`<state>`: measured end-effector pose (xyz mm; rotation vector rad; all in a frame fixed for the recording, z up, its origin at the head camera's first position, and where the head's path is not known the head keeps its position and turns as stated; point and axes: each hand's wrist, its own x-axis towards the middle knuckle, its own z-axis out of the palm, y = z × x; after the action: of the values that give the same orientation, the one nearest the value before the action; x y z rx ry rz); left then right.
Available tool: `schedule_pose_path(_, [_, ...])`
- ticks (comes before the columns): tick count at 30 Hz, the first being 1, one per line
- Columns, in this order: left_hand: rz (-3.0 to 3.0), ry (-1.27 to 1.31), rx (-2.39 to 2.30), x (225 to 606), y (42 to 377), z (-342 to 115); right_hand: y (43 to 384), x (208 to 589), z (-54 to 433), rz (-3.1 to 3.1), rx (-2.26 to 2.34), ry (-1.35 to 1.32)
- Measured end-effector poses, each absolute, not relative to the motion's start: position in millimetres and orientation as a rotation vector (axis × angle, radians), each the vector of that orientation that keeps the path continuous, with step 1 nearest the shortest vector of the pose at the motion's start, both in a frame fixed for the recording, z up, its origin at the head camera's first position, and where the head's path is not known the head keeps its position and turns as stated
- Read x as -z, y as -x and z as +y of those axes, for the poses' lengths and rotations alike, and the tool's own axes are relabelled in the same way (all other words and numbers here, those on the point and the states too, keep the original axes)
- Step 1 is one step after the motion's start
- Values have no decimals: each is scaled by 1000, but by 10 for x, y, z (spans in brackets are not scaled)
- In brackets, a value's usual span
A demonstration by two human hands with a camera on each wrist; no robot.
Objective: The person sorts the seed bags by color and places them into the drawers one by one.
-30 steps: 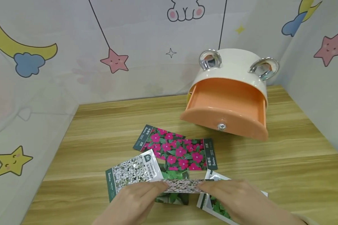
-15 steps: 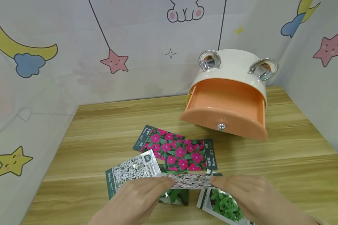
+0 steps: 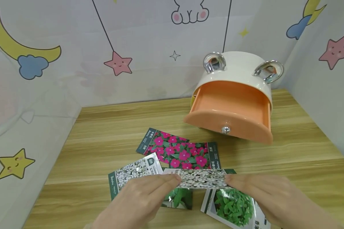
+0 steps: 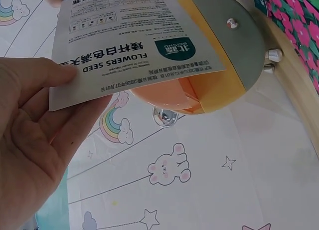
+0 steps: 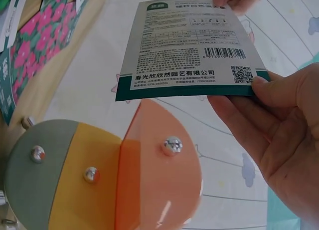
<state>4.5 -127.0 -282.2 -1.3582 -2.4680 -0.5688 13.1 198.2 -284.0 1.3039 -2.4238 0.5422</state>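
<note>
Both hands hold one seed packet [image 3: 203, 178] between them, seen at a low slant in the head view, with small white flowers on its front. My left hand [image 3: 143, 197] pinches its white end, and the "FLOWERS SEED" print [image 4: 114, 65] shows in the left wrist view. At the dark green end, my right hand [image 5: 284, 120] pinches the corner beside the QR code. The packet's printed back, with a barcode, shows in the right wrist view. Below the hands lie a fern-like green packet [image 3: 179, 198], partly covered, and a packet with leafy green plants [image 3: 233, 208].
Another white-flower packet [image 3: 132, 173] lies left, near two overlapping pink-flower packets [image 3: 186, 156]. At the back right stands a white rounded drawer box [image 3: 240, 66] with silver ears. Its orange drawer [image 3: 232, 98] is pulled out. Patterned sheeting [image 3: 149, 82] backs the wooden table [image 3: 97, 136].
Both hands have shifted the held packet up and rightward in the head view, and more of its front shows. The right hand uncovers more of the leafy green packet.
</note>
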Motion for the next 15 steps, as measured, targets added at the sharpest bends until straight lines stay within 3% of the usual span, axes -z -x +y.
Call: schedule_pose_path(15, [-2369,1439,551,2622,-33,-1239,-100,2720,2094,-2181,-558,-1306])
